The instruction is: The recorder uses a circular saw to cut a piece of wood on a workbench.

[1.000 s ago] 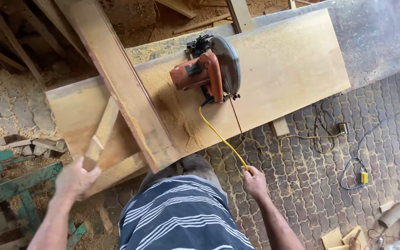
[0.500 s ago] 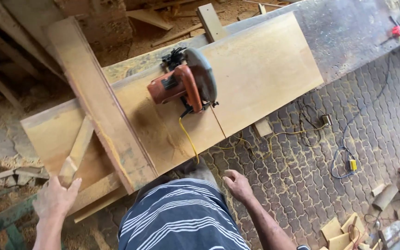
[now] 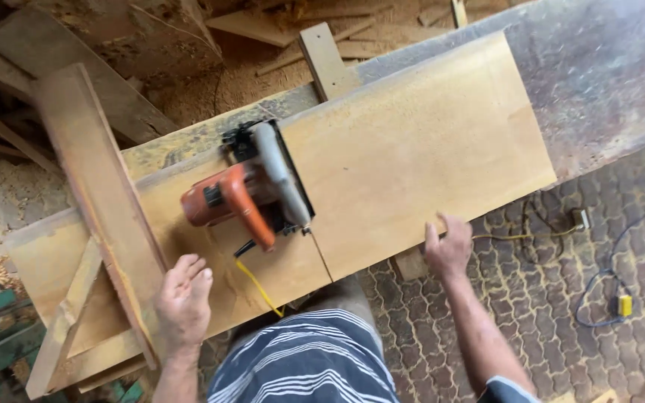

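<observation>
**Desk:** What's in the shot?

**Operator:** A circular saw [image 3: 251,190], orange body and grey guard, rests on a wide board [image 3: 412,164] on the worktop [image 3: 606,67], at the head of a thin cut line that runs to the near edge. I see my left hand [image 3: 182,302] flat on the board just beside the saw, fingers spread, gripping nothing. My right hand [image 3: 448,245] is hooked over the near edge, well right of the cut, fingers curled on the wood, with no tool in its grip.

**Desk:** Where's the risk?

**Operator:** The yellow cord [image 3: 259,287], I'd say. It trails off the saw across the board, right by the cut line and my left hand, then drops over the edge. A snag there could drag the saw, or the blade could nick it.

**Desk:** Anything else?

**Operator:** A plank [image 3: 102,201] lies across the board at the left, and a thinner strip [image 3: 65,321] leans under it. Either could shift if I press hard. More cable [image 3: 554,224] lies looped on the paved floor [image 3: 561,328] near my feet, a likely trip.
</observation>
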